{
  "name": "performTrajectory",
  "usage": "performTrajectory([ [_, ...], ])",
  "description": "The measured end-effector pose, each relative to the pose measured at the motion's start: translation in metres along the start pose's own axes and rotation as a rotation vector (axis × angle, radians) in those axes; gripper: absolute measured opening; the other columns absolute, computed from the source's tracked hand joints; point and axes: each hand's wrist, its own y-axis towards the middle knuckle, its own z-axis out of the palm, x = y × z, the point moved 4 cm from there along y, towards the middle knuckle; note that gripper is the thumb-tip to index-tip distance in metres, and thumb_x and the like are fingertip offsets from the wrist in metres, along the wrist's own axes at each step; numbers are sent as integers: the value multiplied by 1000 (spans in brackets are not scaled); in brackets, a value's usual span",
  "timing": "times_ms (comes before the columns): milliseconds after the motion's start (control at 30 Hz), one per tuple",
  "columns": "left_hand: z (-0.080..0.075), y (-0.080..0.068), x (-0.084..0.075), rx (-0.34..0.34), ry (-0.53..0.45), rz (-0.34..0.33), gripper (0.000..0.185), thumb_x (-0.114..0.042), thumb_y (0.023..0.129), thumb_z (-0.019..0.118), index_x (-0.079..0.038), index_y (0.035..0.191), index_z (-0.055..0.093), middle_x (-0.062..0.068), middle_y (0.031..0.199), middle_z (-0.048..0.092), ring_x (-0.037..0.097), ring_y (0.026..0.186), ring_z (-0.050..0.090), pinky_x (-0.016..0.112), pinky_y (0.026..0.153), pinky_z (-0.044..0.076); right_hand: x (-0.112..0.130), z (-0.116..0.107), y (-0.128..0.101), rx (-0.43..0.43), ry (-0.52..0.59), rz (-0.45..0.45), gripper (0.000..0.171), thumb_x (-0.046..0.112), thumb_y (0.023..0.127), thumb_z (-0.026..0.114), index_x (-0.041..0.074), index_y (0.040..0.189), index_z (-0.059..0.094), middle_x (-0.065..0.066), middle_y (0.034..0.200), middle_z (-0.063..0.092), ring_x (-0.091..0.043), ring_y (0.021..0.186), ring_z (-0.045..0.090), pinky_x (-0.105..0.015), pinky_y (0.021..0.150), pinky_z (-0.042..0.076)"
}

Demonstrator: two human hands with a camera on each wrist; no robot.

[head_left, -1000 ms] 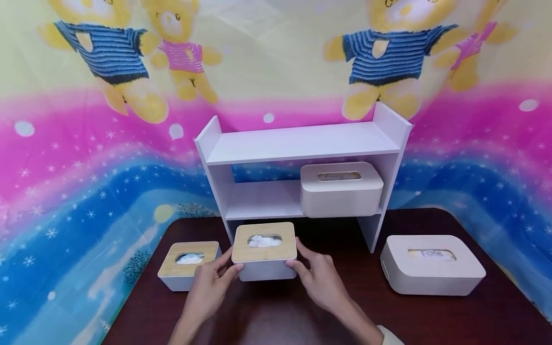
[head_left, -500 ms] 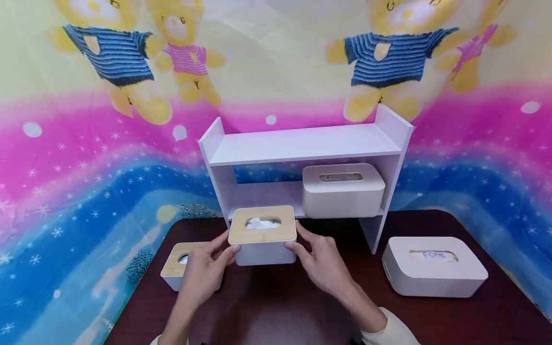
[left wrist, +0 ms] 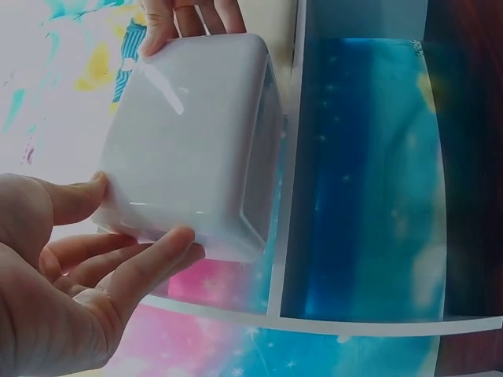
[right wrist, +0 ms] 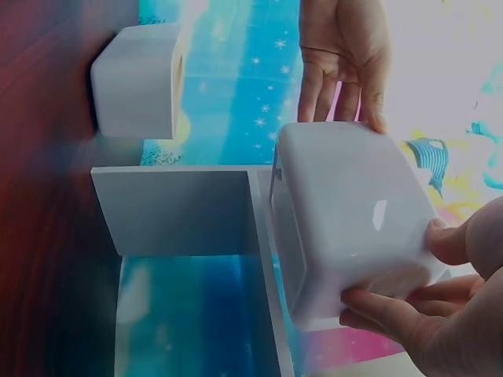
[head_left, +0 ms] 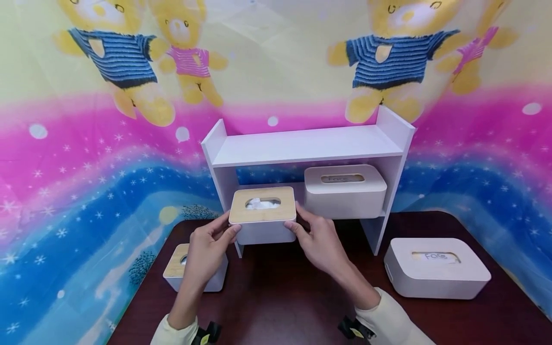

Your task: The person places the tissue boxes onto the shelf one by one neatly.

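Both hands, left hand (head_left: 207, 247) and right hand (head_left: 319, 242), grasp the wooden-lidded tissue box (head_left: 263, 215) between them, raised before the white shelf (head_left: 302, 143); beyond the right hand, a white box (head_left: 435, 268) reads "Face".

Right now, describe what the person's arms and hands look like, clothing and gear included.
Both hands, left hand and right hand, are bare: no gloves, rings or watch visible. Cream long sleeves end at the wrists. A small black device with yellow tags sits at each cuff.
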Motion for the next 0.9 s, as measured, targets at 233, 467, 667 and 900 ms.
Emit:
performTrajectory([
  [233,5,15,1,-39,-55,11,53,-19,104,73,-13,154,59,15,153,63,24,130,70,32,93,62,-4,2,15,-21,9,32,61,33,105,70,5,157,52,-29,108,75,-17,61,46,-34,69,48],
  [467,11,26,5,-140,-54,10,49,-23,102,76,-15,149,65,15,147,67,24,124,73,33,90,63,-9,13,26,-47,72,82,62,34,106,69,6,158,50,-6,62,56,-13,46,30,-27,50,32],
  [667,17,36,9,-232,-50,28,46,-24,102,76,-14,146,67,17,144,69,25,120,75,32,86,63,-13,22,36,-133,82,85,57,33,106,70,5,154,56,0,58,49,-11,48,30,-29,53,36],
  [900,22,49,10,-289,-12,37,43,-25,102,76,-15,143,70,17,137,73,25,112,79,37,86,65,-13,29,48,-178,57,92,52,32,108,67,9,154,59,-12,66,64,-19,58,51,-47,91,59],
])
